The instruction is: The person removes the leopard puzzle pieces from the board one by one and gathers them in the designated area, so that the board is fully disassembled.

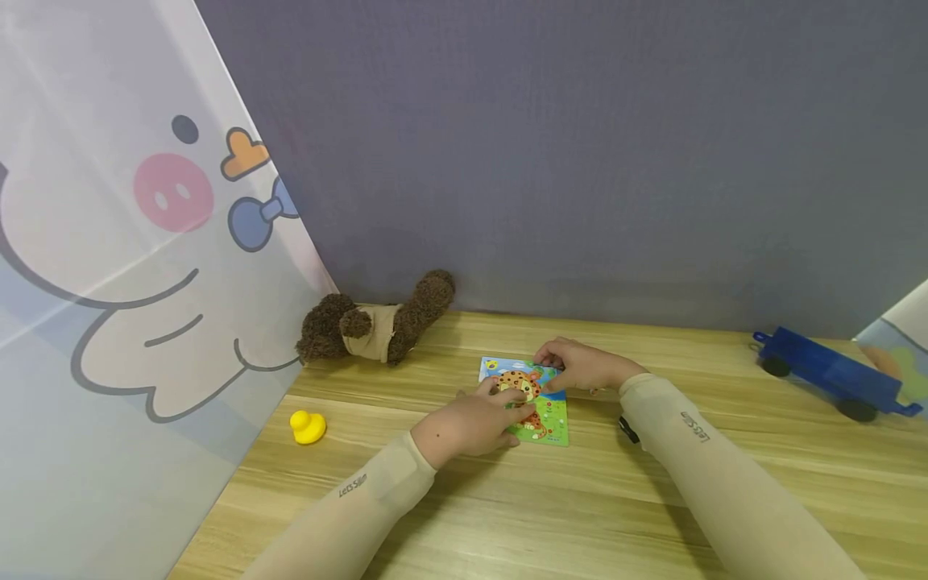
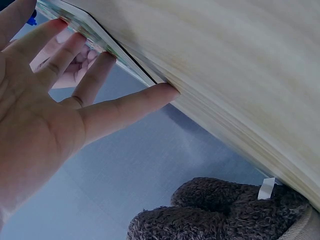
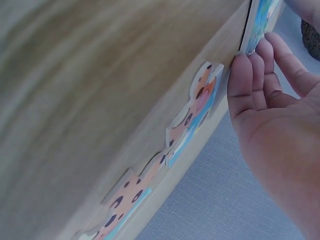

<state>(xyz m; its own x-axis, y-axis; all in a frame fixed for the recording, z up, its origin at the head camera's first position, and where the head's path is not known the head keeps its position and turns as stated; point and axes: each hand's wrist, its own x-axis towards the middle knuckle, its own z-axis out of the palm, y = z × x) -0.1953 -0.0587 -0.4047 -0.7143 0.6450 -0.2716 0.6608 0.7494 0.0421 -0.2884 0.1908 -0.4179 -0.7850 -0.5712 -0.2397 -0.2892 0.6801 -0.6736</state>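
A picture puzzle (image 1: 557,431) with a spotted leopard on a green and blue scene lies flat on the wooden table. My left hand (image 1: 467,420) rests on its left side with fingers spread, the fingertips touching its face in the left wrist view. At the far right corner of the puzzle is my right hand (image 1: 590,366), its fingers bent and the tips at the board's edge. Whether those fingers pinch anything is hidden. Two spotted puzzle pieces, an upper piece (image 3: 192,112) and a lower piece (image 3: 127,200), lie on the table beside the right hand.
A brown teddy bear (image 1: 329,326) lies against the back wall (image 1: 580,161) at the left. Nearer on that side stands a yellow rubber duck (image 1: 308,428). A blue toy trailer (image 1: 826,366) sits at the far right. Pig-print fabric (image 1: 145,282) hangs along the left.
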